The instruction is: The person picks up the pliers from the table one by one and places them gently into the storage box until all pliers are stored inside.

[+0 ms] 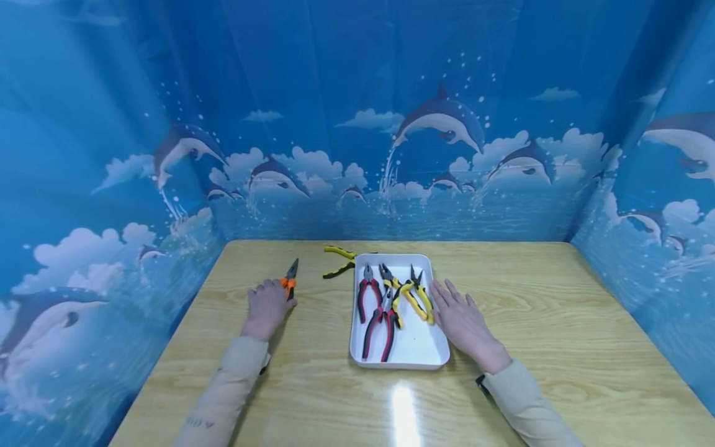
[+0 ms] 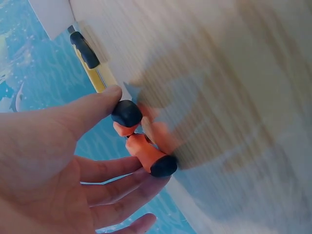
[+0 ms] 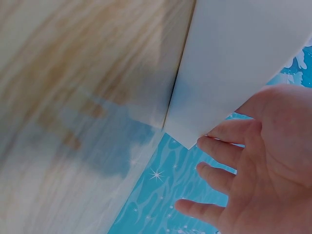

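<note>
White tray (image 1: 416,349): one, on the worktop (image 1: 558,304).
Inside tray: four pliers; two red-black pliers (image 1: 368,282), two yellow-black pliers (image 1: 426,303).
Just left of tray: one separate yellow pair (image 1: 338,271).
Orange pliers (image 1: 288,284): one, farther left of tray.
Left hand (image 1: 268,308): gripping orange pliers.
Right hand (image 1: 462,321): fingers extended, touching tray's right side.

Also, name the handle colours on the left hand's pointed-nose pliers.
Orange handles with black ends, clearest in the left wrist view.
</note>
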Motion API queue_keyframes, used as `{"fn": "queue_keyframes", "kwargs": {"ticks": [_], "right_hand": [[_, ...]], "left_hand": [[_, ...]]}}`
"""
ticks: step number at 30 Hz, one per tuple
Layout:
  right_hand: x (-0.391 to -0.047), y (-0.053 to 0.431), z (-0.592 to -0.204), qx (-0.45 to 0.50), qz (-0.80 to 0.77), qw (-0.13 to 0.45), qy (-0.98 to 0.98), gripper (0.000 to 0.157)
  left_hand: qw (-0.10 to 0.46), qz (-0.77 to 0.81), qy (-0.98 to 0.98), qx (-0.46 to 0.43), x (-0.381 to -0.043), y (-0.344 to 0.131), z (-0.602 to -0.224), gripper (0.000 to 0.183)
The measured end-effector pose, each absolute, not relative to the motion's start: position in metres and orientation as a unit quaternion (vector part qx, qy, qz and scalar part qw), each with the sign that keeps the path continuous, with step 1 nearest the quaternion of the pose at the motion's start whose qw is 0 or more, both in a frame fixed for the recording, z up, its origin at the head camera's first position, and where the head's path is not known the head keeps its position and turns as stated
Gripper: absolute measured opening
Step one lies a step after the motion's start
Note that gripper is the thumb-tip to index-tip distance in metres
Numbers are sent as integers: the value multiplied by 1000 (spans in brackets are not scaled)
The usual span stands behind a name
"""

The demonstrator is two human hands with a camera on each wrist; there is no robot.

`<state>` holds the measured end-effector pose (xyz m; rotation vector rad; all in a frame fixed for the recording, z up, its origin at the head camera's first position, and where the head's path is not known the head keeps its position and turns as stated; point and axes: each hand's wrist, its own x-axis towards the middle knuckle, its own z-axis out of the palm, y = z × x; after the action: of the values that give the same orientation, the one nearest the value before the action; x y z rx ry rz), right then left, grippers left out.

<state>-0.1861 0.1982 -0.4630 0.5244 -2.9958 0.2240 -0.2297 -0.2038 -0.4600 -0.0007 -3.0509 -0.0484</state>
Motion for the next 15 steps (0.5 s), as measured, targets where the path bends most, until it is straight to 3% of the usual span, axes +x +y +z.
{"fn": "queue_keyframes", "kwargs": {"ticks": [15], "right_hand": [[-186, 197, -462, 174, 72, 47, -981, 57]], "left_hand": [[25, -30, -999, 6, -222, -196, -459, 59]]}}
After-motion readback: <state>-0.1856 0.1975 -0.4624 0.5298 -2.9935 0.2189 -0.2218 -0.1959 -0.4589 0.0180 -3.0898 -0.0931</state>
